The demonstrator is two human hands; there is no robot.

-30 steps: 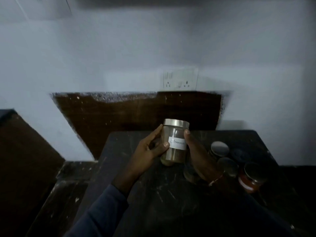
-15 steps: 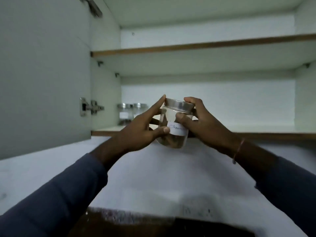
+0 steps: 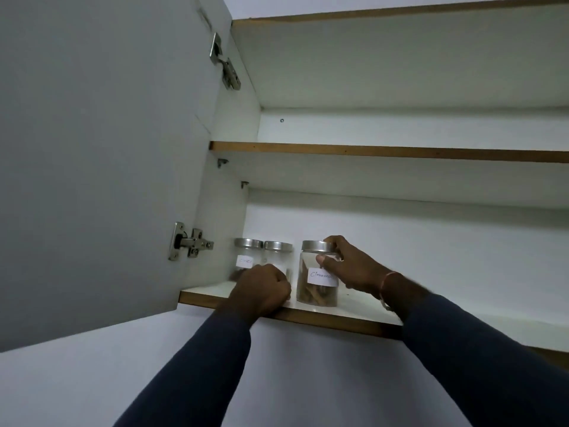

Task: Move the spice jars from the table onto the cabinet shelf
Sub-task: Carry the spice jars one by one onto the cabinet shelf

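A glass cinnamon jar (image 3: 317, 278) with a steel lid and a white label stands upright on the lower cabinet shelf (image 3: 345, 315), near its front edge. My right hand (image 3: 351, 266) holds it from the right, thumb on the glass and fingers round the lid. My left hand (image 3: 261, 288) rests curled into a fist on the shelf edge just left of the jar, holding nothing. Two more labelled steel-lidded jars (image 3: 246, 257) (image 3: 277, 254) stand side by side at the shelf's back left, partly hidden by my left hand.
The grey cabinet door (image 3: 101, 149) stands open on the left, with two steel hinges (image 3: 187, 245). An upper shelf (image 3: 385, 151) spans the cabinet above. The lower shelf's white surface runs on to the right of my right hand. The table is out of view.
The cinnamon jar went from the table up to the cabinet and now stands on the lower shelf. My left hand has let go of it; my right hand still holds it.
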